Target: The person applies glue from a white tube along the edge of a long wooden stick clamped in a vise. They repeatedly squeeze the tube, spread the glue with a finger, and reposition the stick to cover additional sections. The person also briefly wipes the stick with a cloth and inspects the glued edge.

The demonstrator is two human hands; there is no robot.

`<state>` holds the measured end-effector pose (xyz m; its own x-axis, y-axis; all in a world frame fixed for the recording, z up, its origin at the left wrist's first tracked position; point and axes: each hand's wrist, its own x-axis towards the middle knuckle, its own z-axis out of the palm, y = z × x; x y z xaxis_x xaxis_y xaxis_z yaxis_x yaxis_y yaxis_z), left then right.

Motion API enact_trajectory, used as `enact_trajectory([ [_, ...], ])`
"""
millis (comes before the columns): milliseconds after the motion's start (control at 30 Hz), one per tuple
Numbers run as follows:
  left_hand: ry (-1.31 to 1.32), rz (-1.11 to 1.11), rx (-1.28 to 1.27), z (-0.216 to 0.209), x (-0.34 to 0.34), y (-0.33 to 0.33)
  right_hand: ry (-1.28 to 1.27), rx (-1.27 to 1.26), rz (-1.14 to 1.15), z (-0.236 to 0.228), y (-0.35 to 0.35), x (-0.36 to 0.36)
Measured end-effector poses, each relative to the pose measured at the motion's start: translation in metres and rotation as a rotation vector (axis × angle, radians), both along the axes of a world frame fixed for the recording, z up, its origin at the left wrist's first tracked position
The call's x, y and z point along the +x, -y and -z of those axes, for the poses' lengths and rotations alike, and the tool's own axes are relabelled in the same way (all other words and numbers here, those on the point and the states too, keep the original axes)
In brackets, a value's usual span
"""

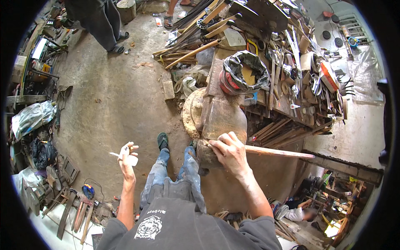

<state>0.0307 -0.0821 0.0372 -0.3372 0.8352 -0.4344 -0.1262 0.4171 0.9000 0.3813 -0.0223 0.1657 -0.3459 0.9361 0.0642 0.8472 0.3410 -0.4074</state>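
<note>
The left hand point(126, 157) pinches a small white piece point(133, 160) above the floor point(104, 112); the right hand point(229, 153) grips a wooden stick point(279, 151) — at the grinding machine's point(225, 118) near edge, pointing rightward.

The brown-grey floor point(96, 125), scuffed and stained, spreads from the middle toward 11 o'clock, where small scraps lie. Crowded shelving point(27, 99) lines the edge between 9 and 10 o'clock. At 2 o'clock a wooden bench point(287, 111) is buried under tools and clutter, with a pale wall point(354, 121) behind it reaching round to 3. A dark beam point(346, 163) runs past half past 3; beyond it, at 4 o'clock, lies another cluttered area with a bright patch of light point(333, 228).
</note>
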Motion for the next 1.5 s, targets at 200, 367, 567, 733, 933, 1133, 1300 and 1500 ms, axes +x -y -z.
enact_trajectory([
  [200,0.016,-0.012,-0.026,0.004,-0.004,0.001,0.071,-0.063,0.132,-0.017,0.013,0.035],
  [367,0.030,0.013,-0.018,0.008,0.003,-0.003,0.069,0.012,0.108,-0.011,0.019,0.043],
  [567,0.017,0.050,-0.011,0.007,0.010,-0.007,-0.028,0.043,0.226,0.005,0.026,0.035],
  [733,0.027,0.008,-0.033,0.008,0.007,-0.008,0.018,0.219,0.165,0.013,0.060,0.020],
  [933,-0.010,0.069,0.003,0.006,0.017,-0.022,0.046,-0.011,0.072,0.031,0.074,-0.024],
  [1133,-0.025,0.149,0.035,-0.001,0.032,-0.028,0.056,-0.026,0.292,0.024,0.077,-0.028],
  [1300,-0.022,0.141,-0.025,0.003,0.037,-0.021,0.179,0.099,0.587,0.027,0.101,0.012],
  [1500,0.013,0.123,-0.029,0.007,0.040,-0.021,0.185,0.094,0.724,0.036,0.111,0.037],
])
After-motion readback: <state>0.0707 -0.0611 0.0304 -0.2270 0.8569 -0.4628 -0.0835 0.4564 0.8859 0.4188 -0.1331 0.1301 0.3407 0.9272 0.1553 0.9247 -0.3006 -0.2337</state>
